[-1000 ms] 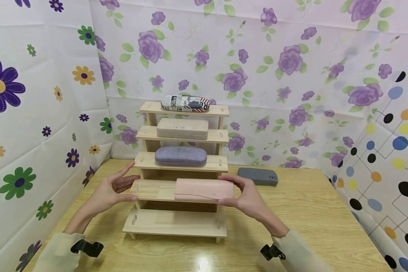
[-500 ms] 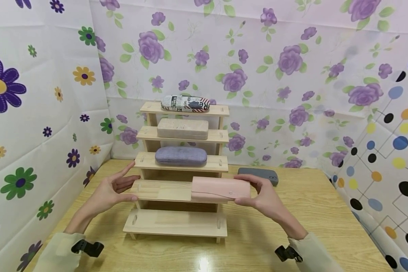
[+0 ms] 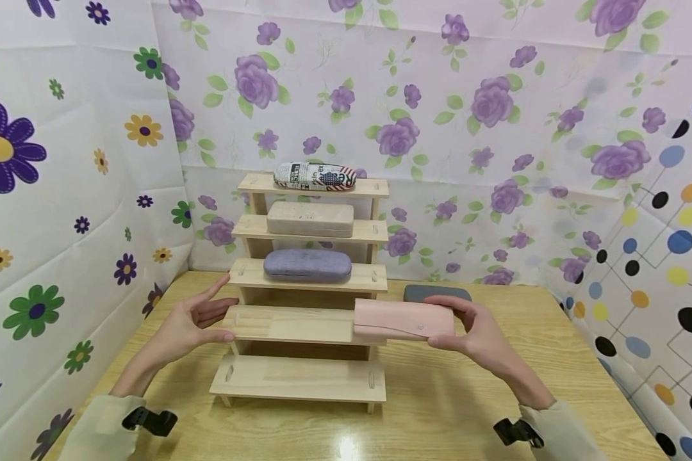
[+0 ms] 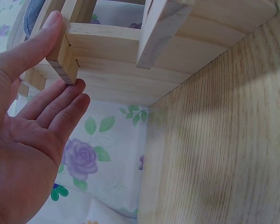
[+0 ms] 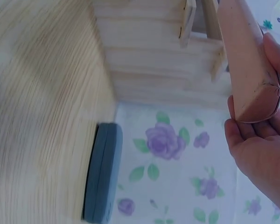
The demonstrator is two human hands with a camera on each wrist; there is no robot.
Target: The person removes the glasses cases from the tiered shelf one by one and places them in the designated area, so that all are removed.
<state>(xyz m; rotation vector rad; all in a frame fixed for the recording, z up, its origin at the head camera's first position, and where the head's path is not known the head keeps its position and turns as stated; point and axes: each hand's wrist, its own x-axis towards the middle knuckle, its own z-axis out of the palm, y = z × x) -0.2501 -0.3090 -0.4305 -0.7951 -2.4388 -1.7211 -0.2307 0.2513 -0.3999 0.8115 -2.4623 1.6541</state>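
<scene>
Pinched pink glasses case (image 3: 403, 319) by its end w/ right hand (image 3: 480, 333) — left hand (image 3: 191, 318), fingers spread, steadied wooden step rack (image 3: 300, 323).

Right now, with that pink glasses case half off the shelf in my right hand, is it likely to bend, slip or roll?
The pink case probably stays stiff: it juts past the wooden rack without sagging. Its end looks wedge-shaped with flat faces, so it should lie still rather than roll. The right hand grips one end only; the smooth-looking surface might slip or tip if loosened.
</scene>
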